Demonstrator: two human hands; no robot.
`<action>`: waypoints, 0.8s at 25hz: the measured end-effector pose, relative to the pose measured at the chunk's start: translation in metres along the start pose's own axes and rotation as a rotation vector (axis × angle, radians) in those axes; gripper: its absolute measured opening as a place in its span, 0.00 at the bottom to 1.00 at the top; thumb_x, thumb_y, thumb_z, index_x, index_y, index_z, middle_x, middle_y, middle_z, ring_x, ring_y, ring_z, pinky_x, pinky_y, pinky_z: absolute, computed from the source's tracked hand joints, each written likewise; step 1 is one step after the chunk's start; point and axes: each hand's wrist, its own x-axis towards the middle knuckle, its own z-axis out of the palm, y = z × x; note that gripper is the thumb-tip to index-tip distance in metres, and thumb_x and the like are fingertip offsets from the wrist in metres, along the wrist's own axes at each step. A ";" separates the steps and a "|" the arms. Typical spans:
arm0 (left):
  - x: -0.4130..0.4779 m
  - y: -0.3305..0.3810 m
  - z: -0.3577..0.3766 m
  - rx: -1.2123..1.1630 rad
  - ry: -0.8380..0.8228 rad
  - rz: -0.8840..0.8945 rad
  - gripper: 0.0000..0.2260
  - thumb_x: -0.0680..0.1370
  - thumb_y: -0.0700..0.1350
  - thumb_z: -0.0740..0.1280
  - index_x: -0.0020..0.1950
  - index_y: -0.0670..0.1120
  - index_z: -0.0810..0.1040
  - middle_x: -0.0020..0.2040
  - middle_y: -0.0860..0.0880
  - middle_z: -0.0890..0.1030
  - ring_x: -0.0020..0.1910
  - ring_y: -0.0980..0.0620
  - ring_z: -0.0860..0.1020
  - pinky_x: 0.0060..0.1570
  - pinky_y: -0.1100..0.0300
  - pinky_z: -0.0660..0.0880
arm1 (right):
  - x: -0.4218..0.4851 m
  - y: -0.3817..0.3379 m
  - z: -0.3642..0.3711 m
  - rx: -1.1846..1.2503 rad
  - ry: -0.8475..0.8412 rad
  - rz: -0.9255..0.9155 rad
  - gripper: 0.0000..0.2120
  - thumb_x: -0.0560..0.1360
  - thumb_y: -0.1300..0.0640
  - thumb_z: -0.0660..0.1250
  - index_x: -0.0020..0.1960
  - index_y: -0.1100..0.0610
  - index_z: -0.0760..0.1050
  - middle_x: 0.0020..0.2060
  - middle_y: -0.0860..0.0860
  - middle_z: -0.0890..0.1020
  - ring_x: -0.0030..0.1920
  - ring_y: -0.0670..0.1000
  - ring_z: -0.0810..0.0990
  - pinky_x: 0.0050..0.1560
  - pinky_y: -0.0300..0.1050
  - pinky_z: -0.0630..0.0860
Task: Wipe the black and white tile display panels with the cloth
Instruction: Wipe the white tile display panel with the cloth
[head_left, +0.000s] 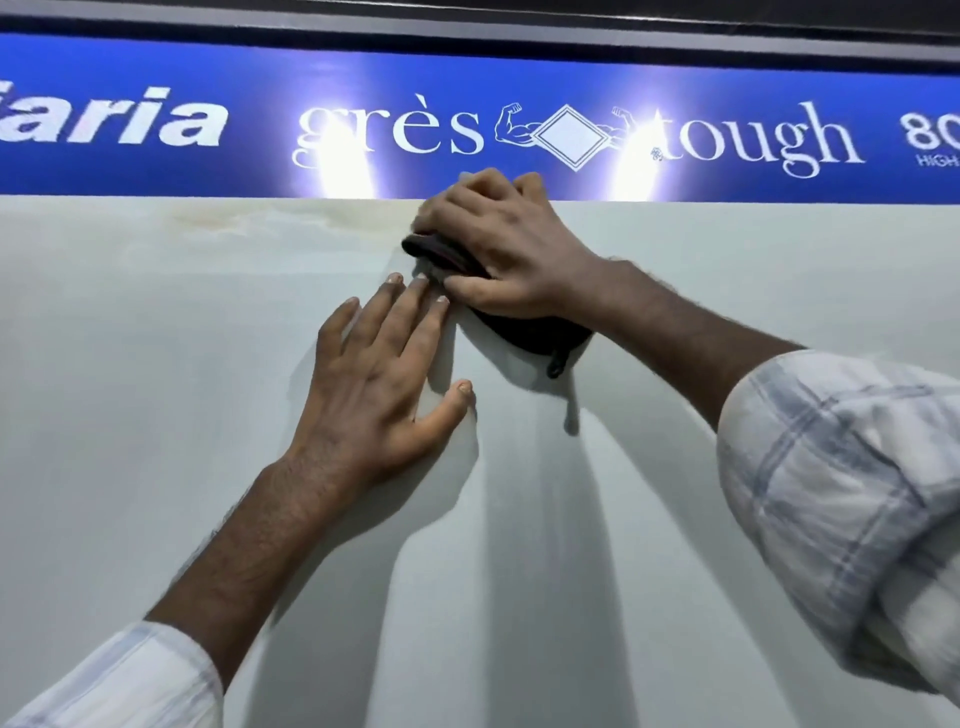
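Head view: a person's right hand (511, 249) grips the dark cloth (535, 335) against the white panel (208, 338) at its top edge, beneath a blue banner (519, 73); the left hand (384, 384) rests flat, fingers spread, just below. Wiping appears under way; a sideways sweep likely follows.
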 end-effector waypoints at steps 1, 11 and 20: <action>-0.001 -0.001 0.000 -0.006 -0.004 0.007 0.35 0.80 0.63 0.54 0.81 0.44 0.67 0.83 0.46 0.63 0.82 0.44 0.60 0.77 0.42 0.57 | -0.007 0.017 -0.007 0.030 0.003 -0.041 0.25 0.76 0.36 0.60 0.68 0.49 0.75 0.62 0.45 0.79 0.65 0.54 0.73 0.56 0.55 0.63; 0.005 0.049 -0.004 -0.107 0.024 0.132 0.32 0.80 0.61 0.58 0.78 0.45 0.72 0.83 0.46 0.64 0.81 0.44 0.63 0.76 0.41 0.57 | -0.093 0.061 -0.024 0.029 0.047 -0.006 0.23 0.78 0.38 0.66 0.68 0.49 0.76 0.67 0.43 0.78 0.70 0.53 0.72 0.62 0.54 0.62; -0.005 0.061 0.012 0.028 -0.054 0.139 0.36 0.80 0.63 0.55 0.82 0.43 0.64 0.84 0.45 0.60 0.83 0.42 0.58 0.77 0.34 0.56 | -0.102 0.066 -0.023 -0.022 0.026 -0.053 0.24 0.79 0.39 0.66 0.70 0.49 0.75 0.68 0.45 0.77 0.71 0.54 0.72 0.64 0.57 0.64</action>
